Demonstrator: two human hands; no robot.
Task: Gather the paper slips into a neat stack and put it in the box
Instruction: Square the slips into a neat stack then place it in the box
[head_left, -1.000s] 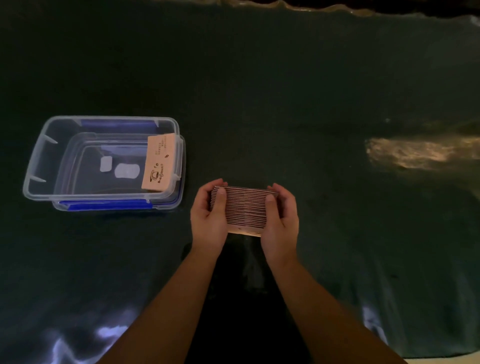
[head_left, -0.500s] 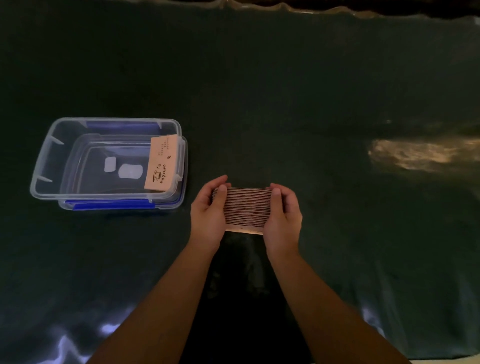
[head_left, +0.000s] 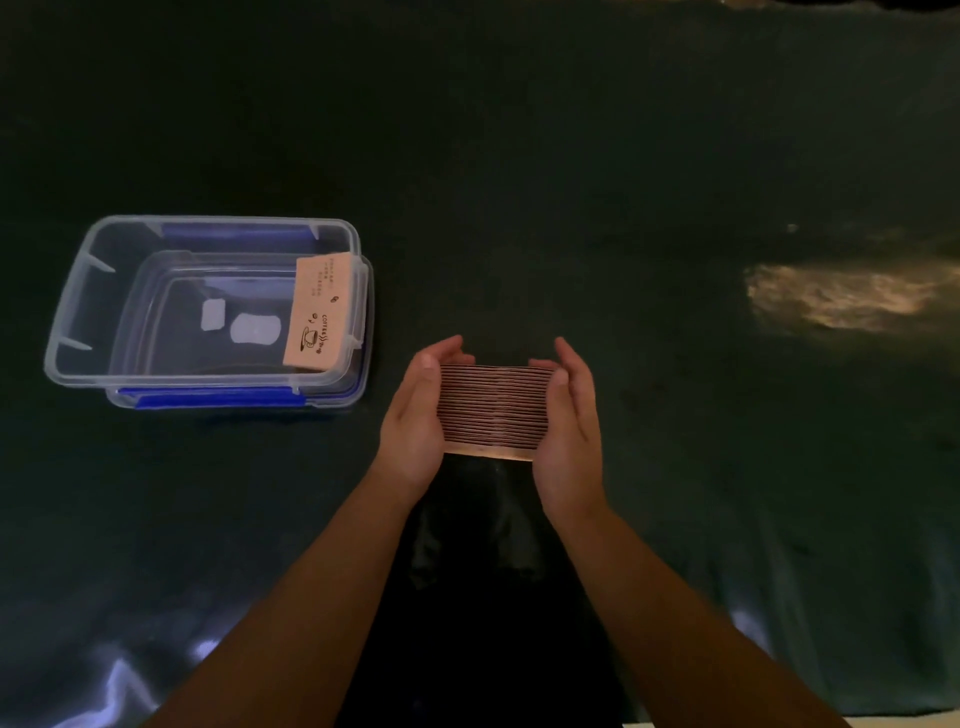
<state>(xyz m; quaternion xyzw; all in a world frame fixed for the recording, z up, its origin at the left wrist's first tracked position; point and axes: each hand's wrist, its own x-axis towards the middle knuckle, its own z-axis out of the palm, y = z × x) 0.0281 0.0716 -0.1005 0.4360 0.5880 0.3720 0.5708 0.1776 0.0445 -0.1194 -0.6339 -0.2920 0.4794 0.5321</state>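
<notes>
A thick stack of brown paper slips (head_left: 493, 408) stands on the dark table in front of me, its layered edges facing up. My left hand (head_left: 415, 415) presses flat against the stack's left end and my right hand (head_left: 569, 421) against its right end, fingers extended. To the left sits a clear plastic box (head_left: 78, 317) with blue clips. One printed brown slip (head_left: 317, 317) leans inside against its right wall.
The table is covered with a dark green cloth (head_left: 519, 182). A patch of warm light (head_left: 836, 299) falls on the cloth at the right. The cloth's front edge wrinkles near my forearms.
My fingers have lifted off the top of the stack and straightened, so both palms now squeeze its ends. The stack looks more even.
</notes>
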